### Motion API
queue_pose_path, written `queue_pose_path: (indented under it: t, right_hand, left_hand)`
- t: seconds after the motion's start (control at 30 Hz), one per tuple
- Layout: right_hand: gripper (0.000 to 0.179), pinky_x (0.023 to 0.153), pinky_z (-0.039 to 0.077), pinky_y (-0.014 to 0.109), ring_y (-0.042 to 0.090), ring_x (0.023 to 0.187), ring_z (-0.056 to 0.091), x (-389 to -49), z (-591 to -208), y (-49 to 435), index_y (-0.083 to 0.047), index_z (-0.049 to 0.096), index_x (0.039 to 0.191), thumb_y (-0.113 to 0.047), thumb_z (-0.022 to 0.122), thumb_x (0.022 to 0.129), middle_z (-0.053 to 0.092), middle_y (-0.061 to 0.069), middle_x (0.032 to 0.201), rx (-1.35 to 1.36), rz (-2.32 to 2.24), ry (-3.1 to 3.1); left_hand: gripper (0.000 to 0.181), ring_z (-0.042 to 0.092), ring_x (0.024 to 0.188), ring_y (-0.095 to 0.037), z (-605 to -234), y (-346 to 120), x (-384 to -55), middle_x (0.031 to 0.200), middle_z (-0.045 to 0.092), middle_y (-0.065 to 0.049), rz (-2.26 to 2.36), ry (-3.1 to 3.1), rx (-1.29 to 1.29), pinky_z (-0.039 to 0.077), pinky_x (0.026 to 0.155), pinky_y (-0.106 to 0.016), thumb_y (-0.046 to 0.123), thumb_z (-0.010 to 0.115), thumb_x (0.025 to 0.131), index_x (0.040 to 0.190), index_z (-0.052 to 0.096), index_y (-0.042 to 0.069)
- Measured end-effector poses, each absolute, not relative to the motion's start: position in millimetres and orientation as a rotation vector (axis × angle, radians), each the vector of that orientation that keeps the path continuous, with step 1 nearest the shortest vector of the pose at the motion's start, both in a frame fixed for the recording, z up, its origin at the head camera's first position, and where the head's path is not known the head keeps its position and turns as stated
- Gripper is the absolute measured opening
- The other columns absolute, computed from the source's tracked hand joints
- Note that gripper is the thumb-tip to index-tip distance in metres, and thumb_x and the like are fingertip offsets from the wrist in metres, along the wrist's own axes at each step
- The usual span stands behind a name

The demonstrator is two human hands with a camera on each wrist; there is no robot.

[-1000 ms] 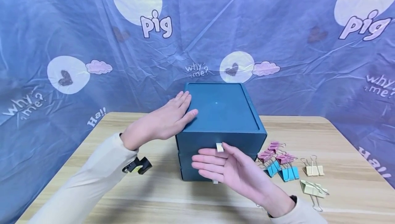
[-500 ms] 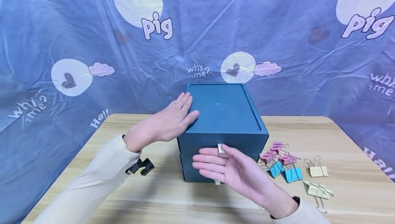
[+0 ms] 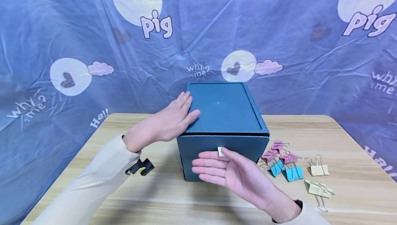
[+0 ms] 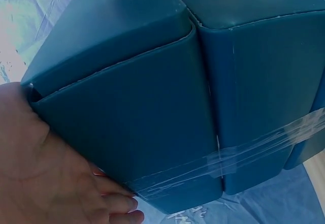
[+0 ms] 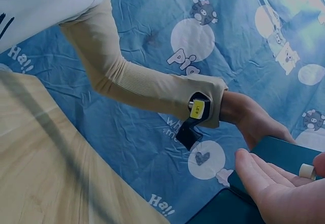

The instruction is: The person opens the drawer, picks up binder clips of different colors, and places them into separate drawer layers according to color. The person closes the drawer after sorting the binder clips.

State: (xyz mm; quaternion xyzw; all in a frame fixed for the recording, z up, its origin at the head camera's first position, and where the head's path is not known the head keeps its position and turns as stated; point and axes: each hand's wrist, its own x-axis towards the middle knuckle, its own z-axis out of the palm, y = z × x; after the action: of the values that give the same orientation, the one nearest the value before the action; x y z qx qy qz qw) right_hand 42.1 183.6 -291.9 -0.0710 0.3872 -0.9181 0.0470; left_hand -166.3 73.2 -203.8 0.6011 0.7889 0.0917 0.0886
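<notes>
A dark blue drawer box [image 3: 223, 109] stands in the middle of the table. Flat over its top left edge rests my left hand [image 3: 167, 123], fingers straight; the left wrist view has that hand [image 4: 51, 168] along the box's side. My right hand [image 3: 243, 176] pinches the small white pull tab [image 3: 220, 152] of the top drawer between thumb and index finger, the other fingers extended. The top drawer's front [image 3: 198, 142] stands slightly out, with a dark gap under the lid's edge. Behind the right hand, the lower drawer front is partly hidden.
Right of the box lie pink binder clips [image 3: 289, 158], blue binder clips [image 3: 293, 173] and cream binder clips [image 3: 318, 170] on the wooden table [image 3: 149, 197]. Clear tape [image 4: 223, 163] runs across the box's side. A printed blue cloth [image 3: 198, 39] hangs behind.
The top drawer has come slightly out toward me, with the right hand on its tab, and a dark gap now shows under the lid. My left hand has stayed on the box.
</notes>
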Motion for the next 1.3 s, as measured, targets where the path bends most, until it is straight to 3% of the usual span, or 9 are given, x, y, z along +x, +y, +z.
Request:
queue_pose_path:
  t: [0.23, 0.53, 1.3]
  right_hand:
    - [0.056, 0.112, 0.033, 0.042, 0.036, 0.134, 0.043, 46, -290, 181, 0.015, 0.018, 0.146, -0.026, 0.023, 0.108, 0.039, 0.030, 0.145, -0.161, -2.797, 1.158]
    - [0.053, 0.111, 0.034, 0.042, 0.036, 0.133, 0.045, 55, -288, 174, 0.014, 0.028, 0.143, -0.026, 0.021, 0.108, 0.047, 0.027, 0.141, -0.166, -2.785, 1.128]
    - [0.056, 0.110, 0.035, 0.040, 0.032, 0.130, 0.049, 78, -295, 156, 0.014, 0.028, 0.144, -0.027, 0.016, 0.108, 0.049, 0.024, 0.140, -0.190, -2.698, 1.075]
  left_hand:
    - [0.069, -0.008, 0.148, -0.028, -204, 73, -167, 0.160, -0.004, -0.018, 0.273, 2.341, 1.800, 0.005, 0.121, -0.042, 0.045, 0.018, 0.105, 0.152, 0.005, -0.004]
    - [0.069, -0.007, 0.148, -0.030, -205, 73, -167, 0.160, -0.003, -0.019, 0.291, 2.339, 1.815, 0.005, 0.120, -0.044, 0.044, 0.021, 0.105, 0.152, 0.006, -0.005]
    - [0.066, -0.005, 0.148, -0.032, -204, 73, -166, 0.160, -0.001, -0.021, 0.291, 2.353, 1.827, 0.008, 0.120, -0.045, 0.037, 0.026, 0.105, 0.151, 0.009, -0.008]
